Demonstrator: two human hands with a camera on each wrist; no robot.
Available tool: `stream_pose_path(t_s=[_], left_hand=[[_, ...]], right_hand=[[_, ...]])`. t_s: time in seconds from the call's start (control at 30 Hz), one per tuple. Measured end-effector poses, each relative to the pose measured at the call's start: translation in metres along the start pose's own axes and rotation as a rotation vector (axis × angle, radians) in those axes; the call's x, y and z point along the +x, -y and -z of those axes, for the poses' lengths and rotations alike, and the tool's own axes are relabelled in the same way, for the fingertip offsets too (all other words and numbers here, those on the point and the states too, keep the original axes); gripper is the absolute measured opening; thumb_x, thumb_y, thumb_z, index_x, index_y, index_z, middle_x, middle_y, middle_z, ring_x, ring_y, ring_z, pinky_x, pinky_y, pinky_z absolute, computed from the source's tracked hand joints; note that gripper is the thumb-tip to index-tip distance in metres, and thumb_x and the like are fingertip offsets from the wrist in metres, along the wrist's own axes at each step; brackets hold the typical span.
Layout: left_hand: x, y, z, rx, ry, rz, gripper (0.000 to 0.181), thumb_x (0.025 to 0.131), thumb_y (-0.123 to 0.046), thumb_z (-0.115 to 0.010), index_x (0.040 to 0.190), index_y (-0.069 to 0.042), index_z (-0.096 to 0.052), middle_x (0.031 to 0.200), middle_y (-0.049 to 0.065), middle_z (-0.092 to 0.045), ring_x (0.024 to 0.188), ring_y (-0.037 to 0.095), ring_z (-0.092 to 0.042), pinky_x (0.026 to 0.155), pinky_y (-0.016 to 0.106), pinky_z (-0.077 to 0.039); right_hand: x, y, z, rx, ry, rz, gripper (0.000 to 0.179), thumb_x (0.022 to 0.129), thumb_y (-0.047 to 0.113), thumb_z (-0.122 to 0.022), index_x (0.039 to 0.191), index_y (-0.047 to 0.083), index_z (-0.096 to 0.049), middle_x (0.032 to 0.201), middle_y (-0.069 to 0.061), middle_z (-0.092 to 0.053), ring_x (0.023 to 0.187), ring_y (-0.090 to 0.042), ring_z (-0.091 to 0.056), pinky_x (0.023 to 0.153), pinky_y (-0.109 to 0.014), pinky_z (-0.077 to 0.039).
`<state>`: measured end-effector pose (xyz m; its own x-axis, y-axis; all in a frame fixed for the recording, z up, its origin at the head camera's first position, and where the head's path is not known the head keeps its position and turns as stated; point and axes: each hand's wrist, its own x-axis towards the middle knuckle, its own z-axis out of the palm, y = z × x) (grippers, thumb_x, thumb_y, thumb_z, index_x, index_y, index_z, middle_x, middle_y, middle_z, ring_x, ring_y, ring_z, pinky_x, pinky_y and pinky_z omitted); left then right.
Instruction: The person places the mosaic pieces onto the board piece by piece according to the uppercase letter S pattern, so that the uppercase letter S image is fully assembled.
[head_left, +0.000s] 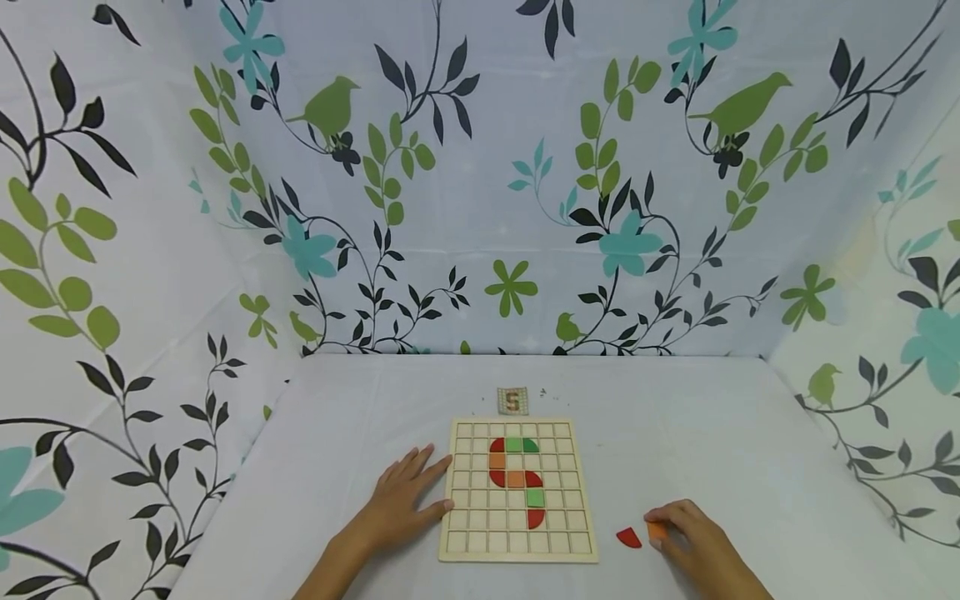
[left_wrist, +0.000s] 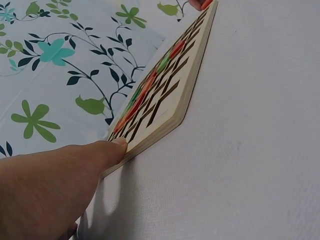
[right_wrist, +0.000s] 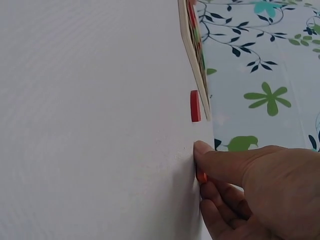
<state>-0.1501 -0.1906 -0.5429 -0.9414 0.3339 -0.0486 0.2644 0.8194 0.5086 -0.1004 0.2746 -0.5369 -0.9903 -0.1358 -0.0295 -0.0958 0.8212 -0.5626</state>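
A wooden grid board point(head_left: 480, 542) lies on the white table, with red, orange and green tiles set in its cells in an S-like shape. My left hand point(head_left: 405, 504) rests at the board's left edge, fingers spread and thumb point(left_wrist: 112, 150) touching the rim. To the right of the board, my right hand point(head_left: 693, 542) pinches an orange square tile point(head_left: 657, 531) between thumb and fingers, close over the table. Beside it a red quarter-round tile point(head_left: 628, 538) lies loose, also seen as a red tile point(right_wrist: 195, 106) in the right wrist view.
Behind the board lies a small picture card point(head_left: 513, 401) showing an S figure on a grid. The white table point(head_left: 360, 400) spreads around the board. A patterned cloth point(head_left: 480, 208) with leaves and birds hangs at the back and sides.
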Motion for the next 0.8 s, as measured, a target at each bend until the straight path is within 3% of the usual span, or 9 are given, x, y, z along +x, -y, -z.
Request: stream_pose_path(t_s=[0.2, 0.37, 0.43, 0.8], left_hand=[[0.0, 0.002, -0.003, 0.006, -0.005, 0.003, 0.073, 0.1, -0.062, -0.062, 0.162, -0.028, -0.044, 0.174, 0.01, -0.027, 0.162, 0.04, -0.018, 0.125, 0.071, -0.015], [0.0, 0.004, -0.004, 0.022, -0.016, -0.013, 0.072, 0.101, -0.062, -0.061, 0.162, -0.027, -0.044, 0.174, 0.011, -0.029, 0.162, 0.041, -0.019, 0.125, 0.071, -0.016], [0.0, 0.004, -0.004, 0.025, -0.021, -0.021, 0.072, 0.101, -0.062, -0.061, 0.162, -0.026, -0.045, 0.173, 0.012, -0.029, 0.161, 0.042, -0.02, 0.125, 0.071, -0.017], [-0.002, 0.004, -0.004, 0.018, -0.023, -0.019, 0.072, 0.101, -0.061, -0.061, 0.162, -0.027, -0.044, 0.174, 0.011, -0.029, 0.161, 0.041, -0.019, 0.125, 0.07, -0.016]], right_hand=[[0.005, 0.003, -0.001, 0.016, -0.058, 0.046, 0.018, 0.093, 0.013, -0.081, 0.109, 0.019, -0.075, 0.11, 0.012, -0.065, 0.106, -0.009, -0.065, 0.097, -0.029, -0.057], [0.015, 0.004, -0.006, 0.005, -0.194, 0.226, 0.02, 0.089, 0.008, -0.084, 0.105, 0.016, -0.075, 0.104, 0.013, -0.065, 0.096, -0.006, -0.066, 0.088, -0.027, -0.058], [0.021, 0.005, -0.008, 0.004, -0.212, 0.257, 0.022, 0.087, 0.006, -0.085, 0.105, 0.016, -0.075, 0.102, 0.012, -0.065, 0.095, -0.007, -0.067, 0.087, -0.027, -0.059], [0.052, 0.024, -0.008, 0.037, -0.03, 0.16, 0.019, 0.092, 0.009, -0.082, 0.109, 0.011, -0.075, 0.104, 0.006, -0.067, 0.104, -0.017, -0.067, 0.095, -0.036, -0.058]])
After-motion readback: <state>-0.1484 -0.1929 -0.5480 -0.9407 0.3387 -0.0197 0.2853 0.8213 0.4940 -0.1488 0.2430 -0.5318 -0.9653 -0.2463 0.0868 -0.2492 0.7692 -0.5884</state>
